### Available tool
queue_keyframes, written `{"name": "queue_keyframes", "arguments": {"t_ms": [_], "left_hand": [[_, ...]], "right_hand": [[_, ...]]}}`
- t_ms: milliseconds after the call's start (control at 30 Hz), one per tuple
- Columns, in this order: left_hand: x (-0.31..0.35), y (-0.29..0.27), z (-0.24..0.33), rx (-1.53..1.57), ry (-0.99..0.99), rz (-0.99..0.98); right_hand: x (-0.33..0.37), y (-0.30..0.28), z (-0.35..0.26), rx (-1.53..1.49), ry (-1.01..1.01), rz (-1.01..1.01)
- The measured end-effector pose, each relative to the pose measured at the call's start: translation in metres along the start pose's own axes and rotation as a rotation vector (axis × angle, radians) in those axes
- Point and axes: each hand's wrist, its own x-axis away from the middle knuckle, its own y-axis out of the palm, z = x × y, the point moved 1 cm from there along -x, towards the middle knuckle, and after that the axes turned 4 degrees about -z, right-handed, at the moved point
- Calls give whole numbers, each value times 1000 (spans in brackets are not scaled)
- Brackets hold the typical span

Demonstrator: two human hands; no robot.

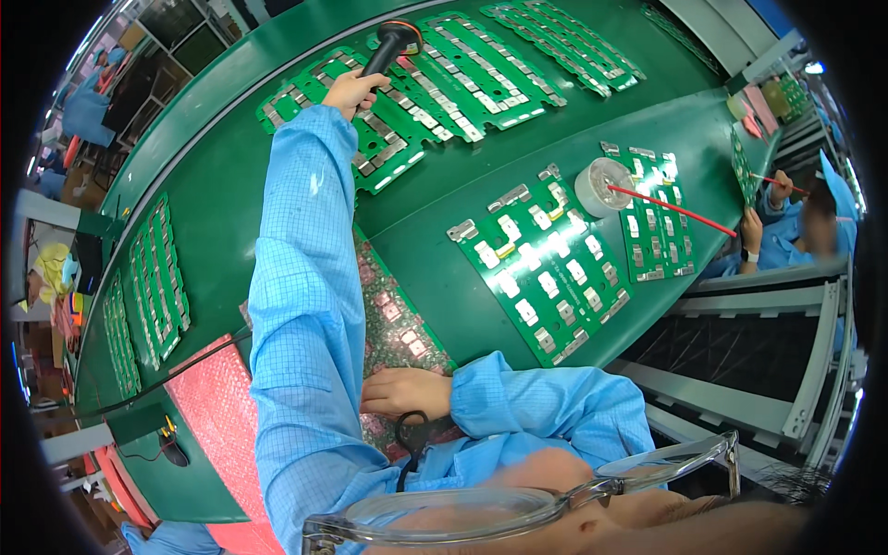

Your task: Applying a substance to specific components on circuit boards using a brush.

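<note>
My left hand (353, 92) is stretched far forward, closed round the grip of a black handheld scanner (396, 42). The scanner is held over green circuit boards (444, 79) with rows of silver metal parts. Close to my body, my right hand (407, 393) lies flat with its fingers stretched out, their tips partly behind my left sleeve. Under it is a circuit board in clear-pink bubble wrap (393, 319). Black looped handles (412, 435), like those of scissors, show just below that hand.
Two circuit boards (546, 268) lie to the right, with a clear tub (606, 187) and red stick on them. More boards (157, 277) lie left, near pink bubble wrap (217, 407) and a black mouse (173, 449). A co-worker (805, 231) at right holds a board.
</note>
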Motion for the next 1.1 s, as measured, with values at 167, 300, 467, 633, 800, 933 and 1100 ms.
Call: {"name": "queue_keyframes", "arguments": {"t_ms": [167,300,467,633,800,933,1100], "left_hand": [[-3,1,-15,72,-57,-8],[17,-4,-3,99,-69,-11],[76,-12,37,9,24,26],[138,6,87,-131,21,-36],[153,59,120,-301,123,-57],[113,98,126,-230,238,-108],[14,140,101,-57,285,-31]], "right_hand": [[3,-8,-6,308,-23,101],[11,-25,-3,687,664,587],[13,-19,5,615,651,495],[15,7,-1,642,635,518],[20,24,-19,636,620,523],[23,43,-19,657,577,528],[11,95,24,-14,762,1069]]}}
